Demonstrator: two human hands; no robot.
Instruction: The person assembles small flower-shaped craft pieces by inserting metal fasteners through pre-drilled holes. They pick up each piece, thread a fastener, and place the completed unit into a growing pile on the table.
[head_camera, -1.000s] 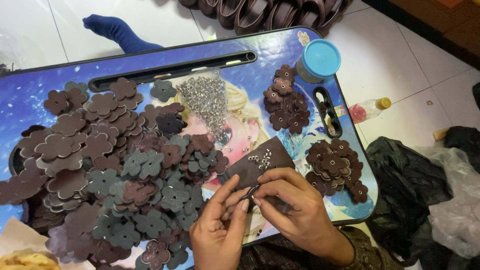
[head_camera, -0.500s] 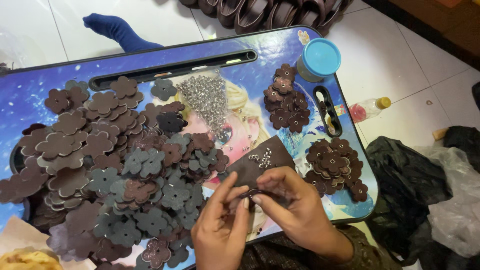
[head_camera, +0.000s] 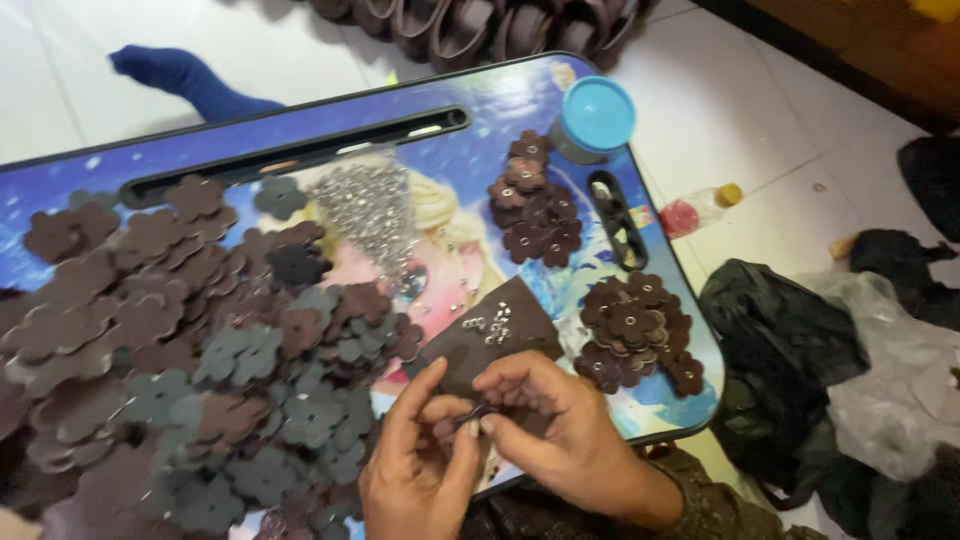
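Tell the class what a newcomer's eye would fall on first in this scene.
Probably the big heap of brown and grey flower-shaped leather cutouts covering the left of the blue picture-printed lap tray. Next, the left hand and right hand meeting at the tray's near edge, pinching a small piece, and the glinting pile of small silver metal rivets at the centre.

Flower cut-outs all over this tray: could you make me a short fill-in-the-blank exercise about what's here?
1. Both hands, left hand and right hand, pinch one small ____-shaped piece between their fingertips.
2. The round lid at the far corner of the tray is coloured ____.
3. The heap of small metal eyelets looks ____ in colour.
4. The dark cut-out pile lies on the ____ side of the tray.

Missing words: flower; blue; silver; left
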